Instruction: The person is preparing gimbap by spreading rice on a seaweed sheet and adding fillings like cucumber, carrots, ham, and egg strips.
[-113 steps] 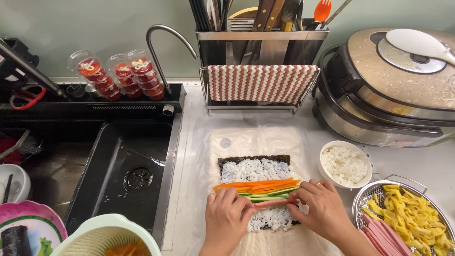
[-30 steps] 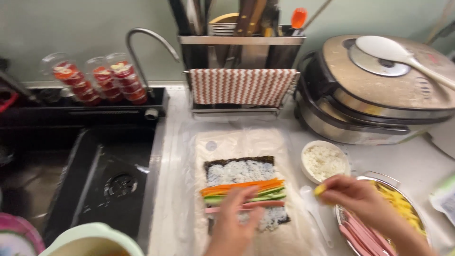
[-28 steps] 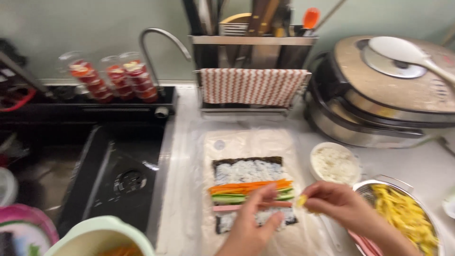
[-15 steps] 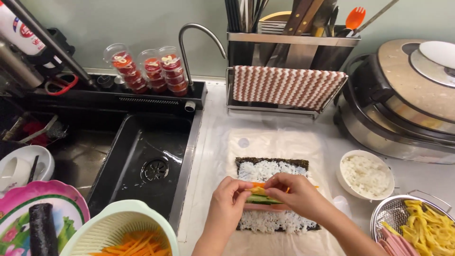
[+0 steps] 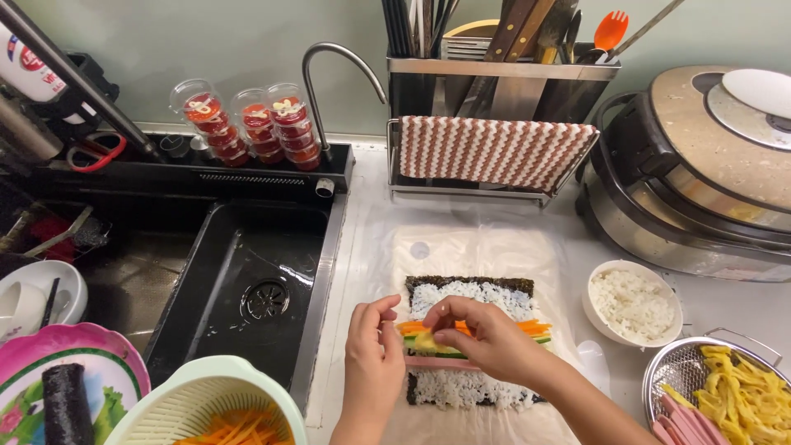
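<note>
A seaweed sheet (image 5: 470, 284) spread with rice (image 5: 474, 298) lies on a white mat (image 5: 470, 247) on the surface (image 5: 371, 239), under both hands. Across the rice run strips of carrot (image 5: 535, 327), cucumber (image 5: 540, 339) and pink ham (image 5: 428, 363).

The right hand (image 5: 486, 338) curls over the strips and pinches a yellow egg strip (image 5: 424, 339) at its fingertips, setting it on the row. The left hand (image 5: 372, 350) rests just beside it at the sheet's left edge, fingers bent and touching the strip ends; it grips nothing that shows.

Right of the right hand stands a bowl of rice (image 5: 633, 301), and nearer, a wire strainer (image 5: 717, 387) with egg and ham strips. Left of the left hand is a black sink (image 5: 247, 280), and a pale colander (image 5: 206, 404) of carrot shreds. Beyond the hands hangs a striped towel (image 5: 490, 152).
</note>
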